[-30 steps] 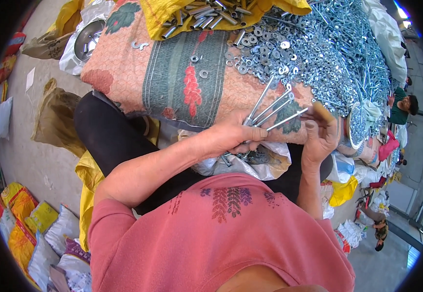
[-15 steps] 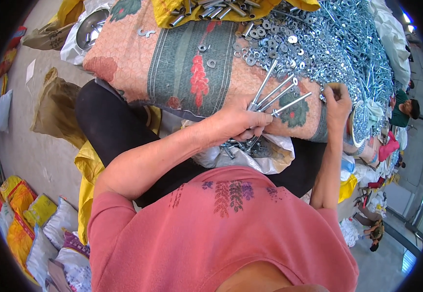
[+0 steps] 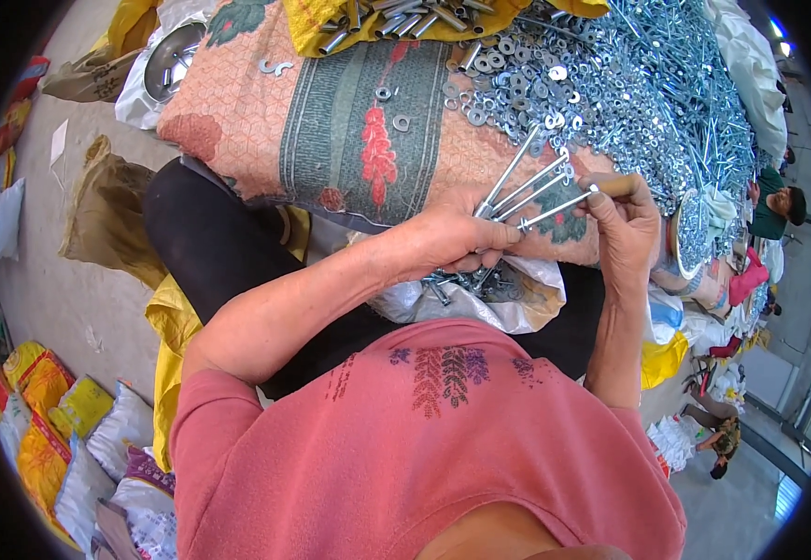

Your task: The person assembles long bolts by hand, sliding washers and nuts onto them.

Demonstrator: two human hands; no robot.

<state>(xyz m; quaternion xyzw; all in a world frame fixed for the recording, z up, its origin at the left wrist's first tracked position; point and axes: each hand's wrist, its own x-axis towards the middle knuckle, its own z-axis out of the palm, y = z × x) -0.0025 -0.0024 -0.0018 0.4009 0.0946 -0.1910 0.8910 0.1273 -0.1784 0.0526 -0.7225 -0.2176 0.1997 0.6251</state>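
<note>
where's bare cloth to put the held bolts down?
Free: the patterned blanket left of the washer pile, below the sleeves on yellow cloth; only a few stray washers there. Crowded: the right side, covered by washers and long bolts. The left hand holds a bundle of bolts.

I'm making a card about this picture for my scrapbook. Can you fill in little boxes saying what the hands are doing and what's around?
Left hand: grips a fan of long silver bolts
Right hand: pinches the tip of one bolt
Under the hands: white bag with more metal parts
In front: patterned cloth with a big pile of shiny washers
Far left: metal bowl
Shirt: pink
</note>
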